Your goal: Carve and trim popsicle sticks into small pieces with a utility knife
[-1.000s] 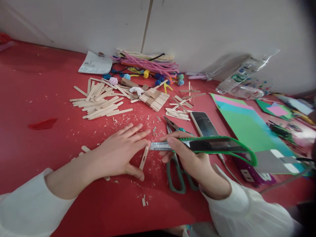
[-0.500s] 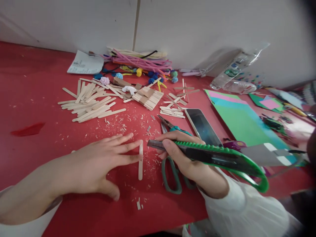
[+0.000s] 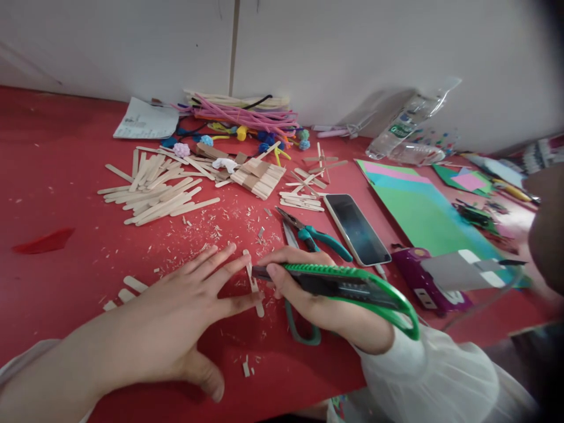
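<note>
My left hand lies flat on the red table, fingers spread, with fingertips pressing a wooden craft stick. My right hand is closed round a green utility knife, whose blade tip touches the stick near its upper half. Wood shavings lie scattered around the stick. Green-handled scissors sit partly under my right hand.
A pile of craft sticks and a stacked bundle lie further back, with pipe cleaners by the wall. Teal pliers, a phone, coloured paper sheets, a purple stapler and a plastic bottle are to the right.
The stick has turned under my left fingers, and the knife has drawn closer, its blade now on the stick. The camera view has shifted slightly right.
</note>
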Available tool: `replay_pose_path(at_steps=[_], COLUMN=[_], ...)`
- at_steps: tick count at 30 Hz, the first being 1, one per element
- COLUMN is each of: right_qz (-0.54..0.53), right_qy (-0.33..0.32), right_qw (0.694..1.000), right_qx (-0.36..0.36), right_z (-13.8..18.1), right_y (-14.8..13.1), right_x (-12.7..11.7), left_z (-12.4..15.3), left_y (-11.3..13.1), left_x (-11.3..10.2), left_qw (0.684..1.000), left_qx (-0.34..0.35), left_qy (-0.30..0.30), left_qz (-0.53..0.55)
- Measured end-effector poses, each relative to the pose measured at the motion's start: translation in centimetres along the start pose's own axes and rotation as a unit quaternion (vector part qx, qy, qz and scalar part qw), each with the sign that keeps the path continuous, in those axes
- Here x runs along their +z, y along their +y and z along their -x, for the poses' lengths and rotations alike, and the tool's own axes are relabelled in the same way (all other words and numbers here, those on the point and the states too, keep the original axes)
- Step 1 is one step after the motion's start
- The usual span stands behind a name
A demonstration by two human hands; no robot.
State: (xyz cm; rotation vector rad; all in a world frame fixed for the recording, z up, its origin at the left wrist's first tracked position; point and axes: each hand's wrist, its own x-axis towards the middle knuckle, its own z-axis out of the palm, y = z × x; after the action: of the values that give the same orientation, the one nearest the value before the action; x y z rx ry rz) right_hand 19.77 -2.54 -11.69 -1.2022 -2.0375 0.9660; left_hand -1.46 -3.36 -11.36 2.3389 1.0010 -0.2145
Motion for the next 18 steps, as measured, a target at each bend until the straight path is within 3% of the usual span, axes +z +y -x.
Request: replay_pose_path(at_steps=[18], right_qz=[0.052], right_qy=[0.030], right_qw=[0.998], right_qx=[-0.029], right_z=[0.7], right_y=[0.4], right_x=[1.2], left_z=[-0.5], left_y=[0.5], left_x=[0.9], left_qw=[1.000], left_qx=[-0.014], left_qy=[0.021], left_qz=[0.006])
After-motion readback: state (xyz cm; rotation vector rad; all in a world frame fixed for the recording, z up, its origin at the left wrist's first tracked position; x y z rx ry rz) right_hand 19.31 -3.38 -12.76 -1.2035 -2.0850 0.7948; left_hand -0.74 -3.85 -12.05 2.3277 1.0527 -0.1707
